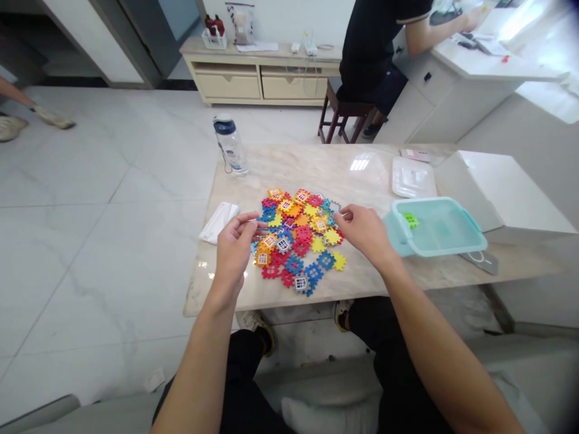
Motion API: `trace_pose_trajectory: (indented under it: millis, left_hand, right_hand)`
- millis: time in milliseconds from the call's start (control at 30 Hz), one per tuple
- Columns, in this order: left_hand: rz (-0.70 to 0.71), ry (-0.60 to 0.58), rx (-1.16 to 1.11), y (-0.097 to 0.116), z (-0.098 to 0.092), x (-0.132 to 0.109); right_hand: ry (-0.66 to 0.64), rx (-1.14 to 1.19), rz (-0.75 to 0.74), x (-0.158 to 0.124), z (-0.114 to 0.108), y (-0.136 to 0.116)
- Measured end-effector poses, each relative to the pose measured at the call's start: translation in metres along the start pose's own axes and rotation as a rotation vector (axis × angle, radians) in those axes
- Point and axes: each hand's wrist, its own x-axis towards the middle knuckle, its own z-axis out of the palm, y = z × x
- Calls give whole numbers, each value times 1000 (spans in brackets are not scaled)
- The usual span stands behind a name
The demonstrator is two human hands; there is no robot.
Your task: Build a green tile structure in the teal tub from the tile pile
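Note:
A heap of small coloured interlocking plastic tiles [301,235], red, yellow, blue and orange, lies in the middle of the marble table [362,169]. My left hand [235,244] hovers at the heap's left edge with fingers curled in a pinch; what it holds, if anything, I cannot make out. My right hand [364,229] rests at the heap's right edge, fingers bent and pinching at a tile near the top right. Just right of that hand stands a teal plastic box [436,226], open, with one green tile [411,219] inside.
A water bottle [230,144] stands at the table's far left; a folded white cloth [219,221] lies by the left edge. A white lid [412,176] and a white box [497,187] sit at right. Another person sits on a stool [344,117] beyond the table.

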Motion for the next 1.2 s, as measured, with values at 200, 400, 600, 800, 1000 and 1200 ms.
trace_pose_trajectory:
  millis: [200,400,600,800,1000,1200]
  left_hand:
    - [-14,-9,-37,4,-3,4]
    - [-20,-25,-40,3,2,-1]
    - [-25,-35,-8,4,7,-6]
    - [-10,-27,10,3,5,-8]
    - [-17,-26,23,0,7,-4]
    - [-11,-28,25,2,9,-3]
  right_hand:
    - [-125,-46,-70,12,35,-8]
    - [-236,-176,-134,18,43,0]
    - [-331,-255,-157,16,47,18]
    - [-397,-288,-164,17,49,29]
    - [-411,-303,-157,17,47,26]
    - [-422,-313,-112,24,39,35]
